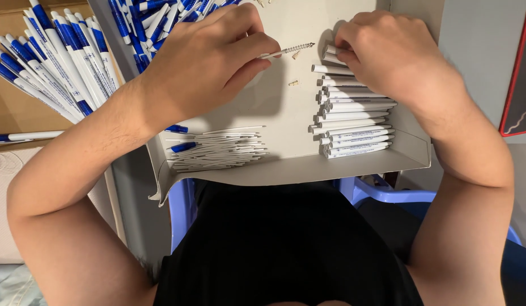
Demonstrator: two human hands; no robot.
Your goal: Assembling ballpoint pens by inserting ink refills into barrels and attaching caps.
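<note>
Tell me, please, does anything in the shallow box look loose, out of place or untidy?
Two small pale bits lie loose on the bare floor of the shallow box, apart from the stacked white barrels and the refill pile. The left hand holds a refill with a spring; the right hand rests on the barrels.

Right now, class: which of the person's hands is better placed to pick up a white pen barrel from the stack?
Probably the right hand: its fingers already rest on the top of the white barrel stack, while the left hand is occupied pinching a refill with spring.
</note>
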